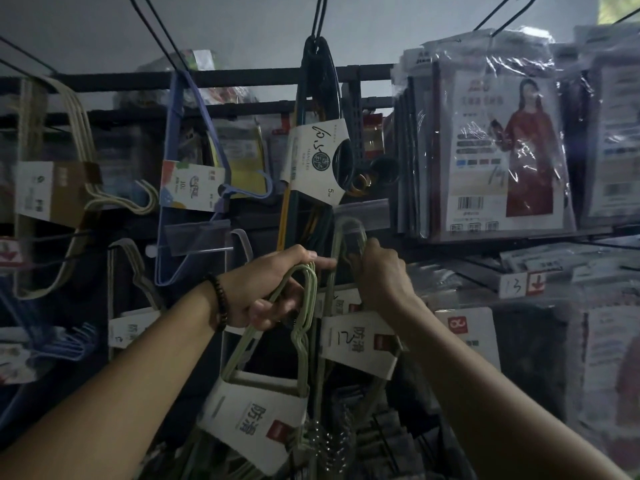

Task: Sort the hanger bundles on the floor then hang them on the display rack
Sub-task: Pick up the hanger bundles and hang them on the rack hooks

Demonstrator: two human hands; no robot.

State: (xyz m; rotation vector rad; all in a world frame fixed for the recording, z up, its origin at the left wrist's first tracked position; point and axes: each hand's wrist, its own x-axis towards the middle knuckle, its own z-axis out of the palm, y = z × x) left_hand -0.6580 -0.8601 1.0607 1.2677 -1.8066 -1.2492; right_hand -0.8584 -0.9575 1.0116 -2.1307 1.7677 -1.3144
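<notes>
Head view: left hand (273,292) curls tight round a green hanger bundle (258,410) hanging below its fingers; right hand (381,275) grips a second bundle (356,341) by its top, just above its fingers, against the display rack (242,77). If the loop misses the peg, that bundle could drop.

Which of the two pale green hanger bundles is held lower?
The left bundle, gripped by the left hand: its paper sleeve sits bottom centre, below the right bundle in the right hand.

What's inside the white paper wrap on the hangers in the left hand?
Green hangers go into the cardboard sleeve from the top. The left hand holds their upper end. The sleeve hides their middle parts.
</notes>
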